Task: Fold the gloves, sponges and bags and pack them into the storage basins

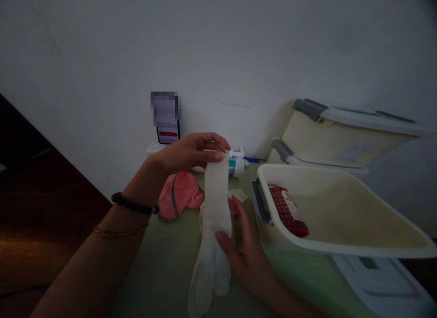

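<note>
A pair of white socks hangs upright in front of me, the cuffs at the top and the two foot ends spread below. My left hand pinches the cuff edge between thumb and fingers. Lower down, my right hand has its thumb against the front of the socks and its fingers apart along their right edge. Behind them to the left lies a crumpled pink cloth with a dark patterned trim. A white bottle with a coloured label is partly hidden behind the cuffs.
To the right, a cream storage bin holds a red patterned package. Another lidded bin stands behind it, and a pale lid lies below. A phone leans on the wall. The table has a green cover.
</note>
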